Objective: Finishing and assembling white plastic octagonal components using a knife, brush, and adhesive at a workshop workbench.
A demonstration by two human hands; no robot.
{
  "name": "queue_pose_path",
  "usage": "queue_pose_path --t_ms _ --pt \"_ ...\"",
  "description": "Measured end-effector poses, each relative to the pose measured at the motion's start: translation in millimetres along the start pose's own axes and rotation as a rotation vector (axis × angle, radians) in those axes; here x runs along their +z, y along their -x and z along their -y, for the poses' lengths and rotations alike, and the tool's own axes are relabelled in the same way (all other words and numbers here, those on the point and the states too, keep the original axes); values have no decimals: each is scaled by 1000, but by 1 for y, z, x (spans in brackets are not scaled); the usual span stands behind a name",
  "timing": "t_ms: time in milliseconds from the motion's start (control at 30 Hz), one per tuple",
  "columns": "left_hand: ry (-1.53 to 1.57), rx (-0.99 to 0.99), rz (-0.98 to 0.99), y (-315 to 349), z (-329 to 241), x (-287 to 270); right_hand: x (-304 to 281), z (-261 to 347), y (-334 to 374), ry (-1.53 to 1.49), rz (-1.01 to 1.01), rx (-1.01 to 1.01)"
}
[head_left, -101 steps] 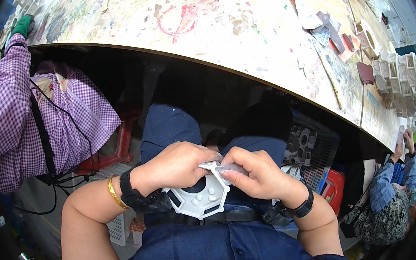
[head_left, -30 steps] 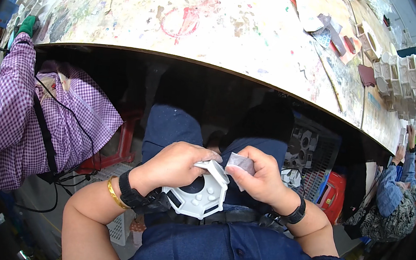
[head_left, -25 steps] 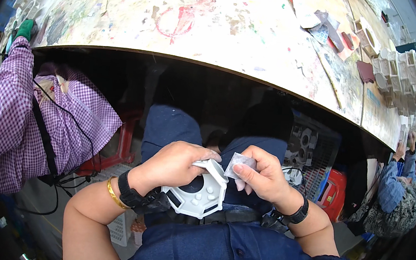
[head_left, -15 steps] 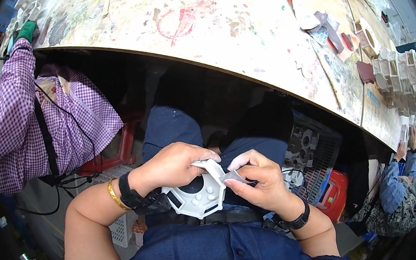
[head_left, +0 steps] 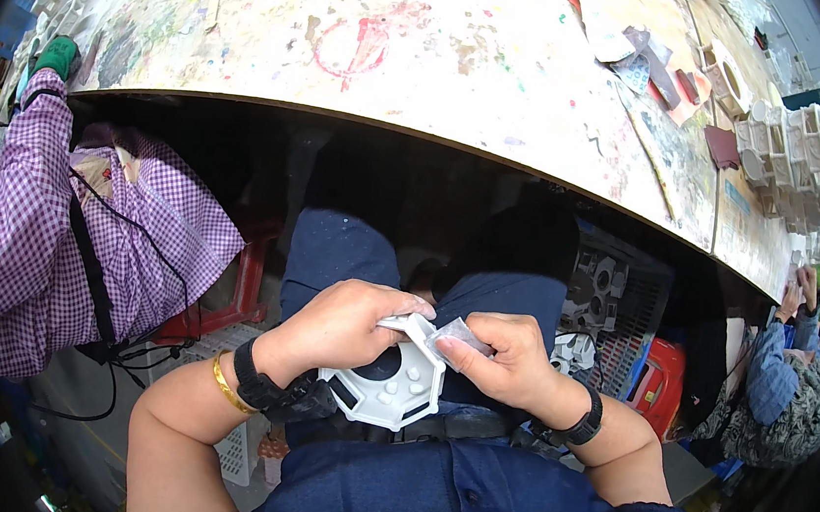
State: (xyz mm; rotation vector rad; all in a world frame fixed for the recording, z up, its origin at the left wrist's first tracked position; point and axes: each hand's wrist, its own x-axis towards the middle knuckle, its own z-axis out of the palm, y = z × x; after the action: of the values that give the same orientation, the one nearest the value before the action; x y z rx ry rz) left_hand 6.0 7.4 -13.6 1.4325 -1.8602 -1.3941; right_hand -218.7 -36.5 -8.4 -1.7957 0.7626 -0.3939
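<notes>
Over my lap, my left hand point(head_left: 352, 324) is closed on the upper left edge of a white octagonal plastic part point(head_left: 378, 407). The part has a large round opening, several small raised knobs and dark slots along its rim. Between the thumb and fingers of my right hand point(head_left: 514, 361) is a folded piece of grey sandpaper point(head_left: 458, 337). The sandpaper lies against the part's upper right rim. My left palm and fingers hide some of the part's left side.
A paint-stained table point(head_left: 430, 51) spans the far side. White plastic parts point(head_left: 800, 155) are stacked at its right end, near scraps of dark sandpaper point(head_left: 660, 68). Below stands a crate point(head_left: 636, 317) of parts beside a red stool point(head_left: 656, 383). A person in a checkered sleeve point(head_left: 28, 170) works at left.
My right hand has turned over, so the sandpaper's flat face now shows against the rim. My left hand and the white part have stayed in place.
</notes>
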Motion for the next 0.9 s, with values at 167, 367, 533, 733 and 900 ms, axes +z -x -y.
queue_pose_path --t_ms 167,367,533,733,900 --pt "-5 -12 7 -1 -2 1 -2 8 -7 -154 30 54" --pt "-19 13 9 -3 -6 1 6 11 -11 -152 -14 17" --pt "1 5 28 -3 -1 6 1 5 -7 -40 49 -80" --pt "-24 -31 43 -4 -4 4 6 3 -9 -23 -28 -139" --pt "31 9 13 -3 -1 7 0 2 -2 -10 36 -133"
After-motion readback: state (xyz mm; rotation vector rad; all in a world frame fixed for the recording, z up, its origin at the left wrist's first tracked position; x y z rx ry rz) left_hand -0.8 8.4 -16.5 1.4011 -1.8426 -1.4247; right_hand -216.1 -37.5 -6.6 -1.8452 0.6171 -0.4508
